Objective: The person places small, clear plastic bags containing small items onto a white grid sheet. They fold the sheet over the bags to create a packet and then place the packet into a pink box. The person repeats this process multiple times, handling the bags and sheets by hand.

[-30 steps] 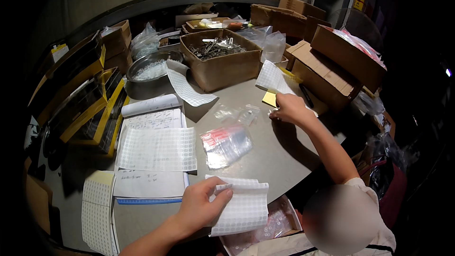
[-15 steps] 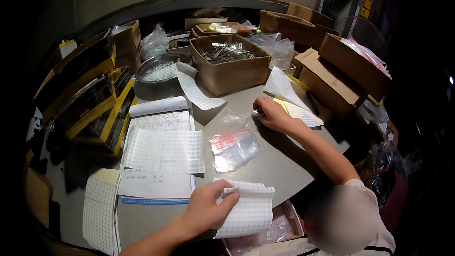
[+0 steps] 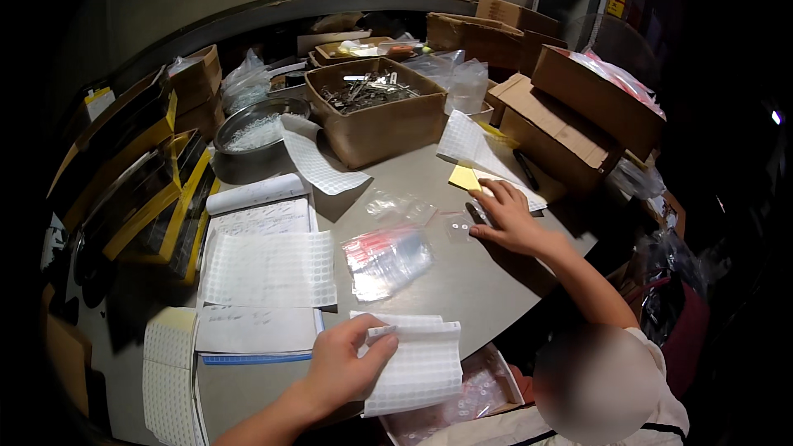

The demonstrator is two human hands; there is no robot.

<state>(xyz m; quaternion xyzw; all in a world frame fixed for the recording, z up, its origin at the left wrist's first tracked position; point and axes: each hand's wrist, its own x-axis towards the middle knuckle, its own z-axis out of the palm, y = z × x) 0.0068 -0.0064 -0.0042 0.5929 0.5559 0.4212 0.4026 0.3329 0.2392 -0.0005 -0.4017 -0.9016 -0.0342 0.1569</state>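
Observation:
My left hand (image 3: 351, 363) pinches a folded white sheet of small round stickers (image 3: 417, 372) between thumb and fingers, at the table's near edge. My right hand (image 3: 510, 219) is spread low over the table, fingers apart. Beside its thumb lies a small clear plastic bag (image 3: 457, 228) with white ring shapes on or in it; whether the hand touches it I cannot tell. Left of that is a stack of clear zip bags (image 3: 388, 260) with red along the top. Beyond my right fingertips are a yellow paper pad (image 3: 464, 177) and another sticker sheet (image 3: 471, 142).
At the left, a sticker sheet (image 3: 268, 268) covers part of an open notebook (image 3: 260, 330). Farther back stand a metal bowl (image 3: 223, 157) of clear bits and a box (image 3: 380, 128) of metal parts. Cartons (image 3: 553, 120) crowd the right. Below the near edge is a tray (image 3: 512, 372) of small bags.
My right hand has gone from closed to spread and moved right and nearer; the small bag with rings now shows beside it. My left hand keeps its grip. The whole view has shifted slightly.

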